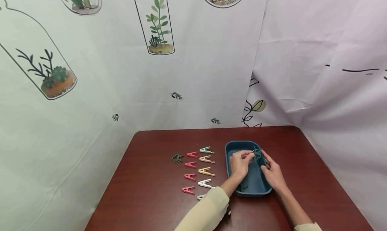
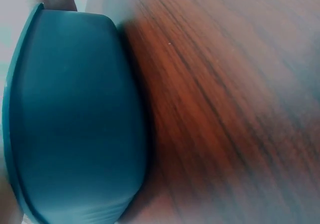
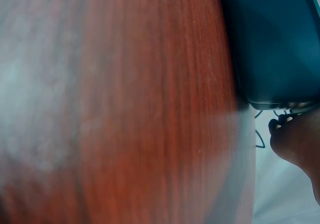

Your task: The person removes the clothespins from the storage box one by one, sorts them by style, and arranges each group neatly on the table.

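In the head view my left hand [image 1: 241,164] reaches over the blue tray [image 1: 255,192], thumb and index finger pinching a dark green looped clip [image 1: 257,153] near the far right corner. My right hand [image 1: 274,175] holds the tray's right rim, thumb toward the inside; its fingertips are close to that clip. Another small dark green piece [image 1: 244,187] lies at the tray's near end, partly shaded. The left wrist view shows the tray's outer wall [image 2: 75,108]. In the right wrist view, part of a hand [image 3: 300,144] shows beside the tray.
Left of the tray lie a column of red clothespins [image 1: 190,176] and a column of pale ones, including a yellow clothespin [image 1: 206,171]. A dark green looped clip [image 1: 177,158] sits farther left. A small dark object [image 1: 227,212] is partly hidden by the left sleeve. Printed cloth hangs behind the table [image 1: 145,190].
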`<state>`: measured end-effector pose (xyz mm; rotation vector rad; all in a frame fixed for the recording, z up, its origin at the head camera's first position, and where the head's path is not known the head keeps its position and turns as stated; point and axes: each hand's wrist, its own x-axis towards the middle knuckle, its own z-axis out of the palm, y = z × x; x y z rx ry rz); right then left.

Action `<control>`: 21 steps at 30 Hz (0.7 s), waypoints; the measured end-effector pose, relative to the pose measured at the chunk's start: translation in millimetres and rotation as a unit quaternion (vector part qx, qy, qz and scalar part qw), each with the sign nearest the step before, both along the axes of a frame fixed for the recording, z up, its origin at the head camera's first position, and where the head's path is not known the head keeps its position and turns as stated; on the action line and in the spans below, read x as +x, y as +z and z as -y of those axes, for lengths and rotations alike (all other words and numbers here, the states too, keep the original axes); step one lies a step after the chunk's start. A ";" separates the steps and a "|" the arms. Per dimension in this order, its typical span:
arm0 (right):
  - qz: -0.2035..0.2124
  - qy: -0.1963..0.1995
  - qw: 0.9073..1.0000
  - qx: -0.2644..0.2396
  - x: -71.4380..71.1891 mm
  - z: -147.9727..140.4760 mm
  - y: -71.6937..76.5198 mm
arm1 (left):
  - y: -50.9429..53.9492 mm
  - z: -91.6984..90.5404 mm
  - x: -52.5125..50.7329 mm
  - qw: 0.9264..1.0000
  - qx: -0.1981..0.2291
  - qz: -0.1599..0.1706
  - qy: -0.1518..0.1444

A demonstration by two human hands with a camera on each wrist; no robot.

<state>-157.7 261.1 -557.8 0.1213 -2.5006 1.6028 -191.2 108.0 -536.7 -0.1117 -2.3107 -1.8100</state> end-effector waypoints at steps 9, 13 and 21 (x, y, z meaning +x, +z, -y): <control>0.005 0.005 1.000 -0.012 -0.3 0.2 0.3 | 15.5 0.5 -1.3 0.994 0.103 0.012 -0.032; -0.002 0.009 1.000 -0.021 -0.6 0.1 -0.6 | 21.7 3.7 -1.9 0.984 0.168 0.014 -0.062; -0.002 0.003 1.000 -0.015 -1.1 1.8 -1.8 | 31.2 14.8 -2.0 0.961 0.257 0.010 -0.104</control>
